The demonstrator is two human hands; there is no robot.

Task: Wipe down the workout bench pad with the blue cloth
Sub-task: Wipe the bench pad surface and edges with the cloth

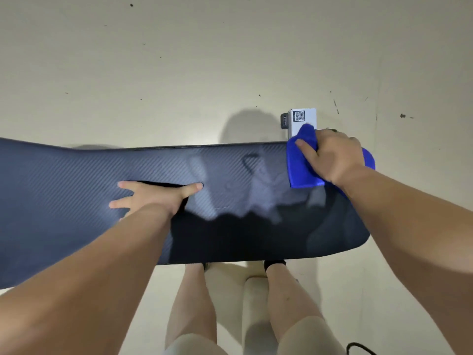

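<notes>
The dark, carbon-weave workout bench pad point(76, 180) stretches across the view from the left edge to a rounded right end. My left hand point(151, 198) lies flat on the pad's middle, fingers spread, holding nothing. At the pad's far right corner my right hand point(332, 157) grips the bunched blue cloth point(300, 170) and presses it onto the pad surface. Shiny smears show on the pad between my two hands.
A white bench foot with a QR label point(302, 119) sticks out behind the pad's right end. The pale floor point(179, 60) surrounds the bench. My bare legs point(194, 298) stand at the pad's near edge. A black cable point(358, 348) lies at bottom right.
</notes>
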